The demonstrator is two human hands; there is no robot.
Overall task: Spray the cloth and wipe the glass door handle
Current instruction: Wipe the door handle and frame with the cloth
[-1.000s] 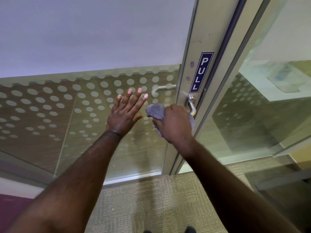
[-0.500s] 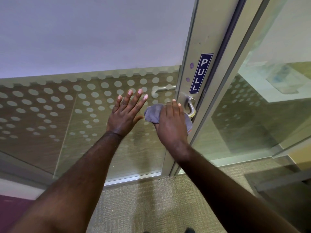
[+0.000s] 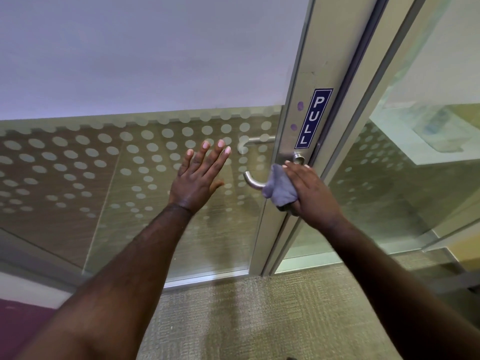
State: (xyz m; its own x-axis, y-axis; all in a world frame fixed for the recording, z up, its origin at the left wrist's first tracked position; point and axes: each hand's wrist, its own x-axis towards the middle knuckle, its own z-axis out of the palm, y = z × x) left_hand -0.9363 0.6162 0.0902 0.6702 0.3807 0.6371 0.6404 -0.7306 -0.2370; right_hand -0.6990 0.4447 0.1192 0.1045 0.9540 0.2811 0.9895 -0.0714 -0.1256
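A curved metal lever handle (image 3: 251, 180) sticks out from the aluminium door frame (image 3: 291, 120). Its free end points left and is bare. My right hand (image 3: 313, 190) holds a bunched grey-blue cloth (image 3: 280, 187) wrapped over the handle's inner part, close to the round base (image 3: 298, 157). My left hand (image 3: 201, 176) lies flat on the dotted frosted glass (image 3: 104, 162), fingers spread, a little left of the handle. No spray bottle is in view.
A blue PULL sticker (image 3: 313, 118) sits on the frame above the handle. A second handle (image 3: 255, 140) shows through the glass on the far side. A clear glass panel (image 3: 415, 152) stands to the right. Beige carpet (image 3: 233, 320) covers the floor below.
My right hand and the cloth slid right along the handle toward the frame, uncovering the handle's curved left end. My left hand stayed flat on the glass.
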